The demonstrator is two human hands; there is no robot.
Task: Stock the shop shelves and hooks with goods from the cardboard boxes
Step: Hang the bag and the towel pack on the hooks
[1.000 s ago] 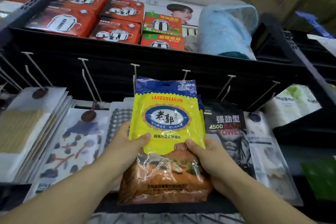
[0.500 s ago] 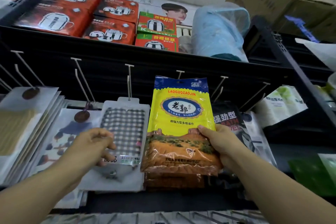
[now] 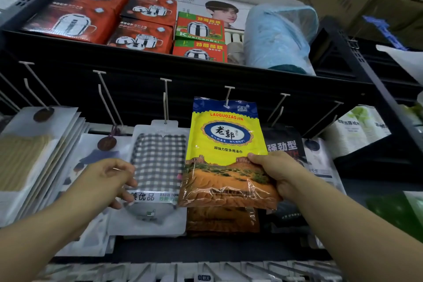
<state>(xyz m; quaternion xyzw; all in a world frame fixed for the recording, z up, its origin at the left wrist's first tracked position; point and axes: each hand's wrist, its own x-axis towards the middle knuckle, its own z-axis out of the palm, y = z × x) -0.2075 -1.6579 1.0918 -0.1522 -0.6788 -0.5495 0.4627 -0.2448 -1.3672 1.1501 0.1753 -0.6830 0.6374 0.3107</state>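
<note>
A checked towel pack [image 3: 160, 155] hangs just right of the left fingers [image 3: 128, 181]. A black pack [image 3: 283, 142] hangs behind and above the right fingers [image 3: 256, 158]. Well above both sets of fingers stand red pot boxes [image 3: 75, 14], green pot boxes [image 3: 199, 27] and a blue wrapped bundle [image 3: 279, 36]. White packs [image 3: 34, 155] hang left of the left fingers.

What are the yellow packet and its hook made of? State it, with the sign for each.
Yellow packet: looks like glossy plastic film; it shines, wrinkles, and is clear at the bottom, showing orange cloth inside. Hook: probably pale coated metal wire; thin, straight and matte, though plastic cannot be ruled out.
</note>
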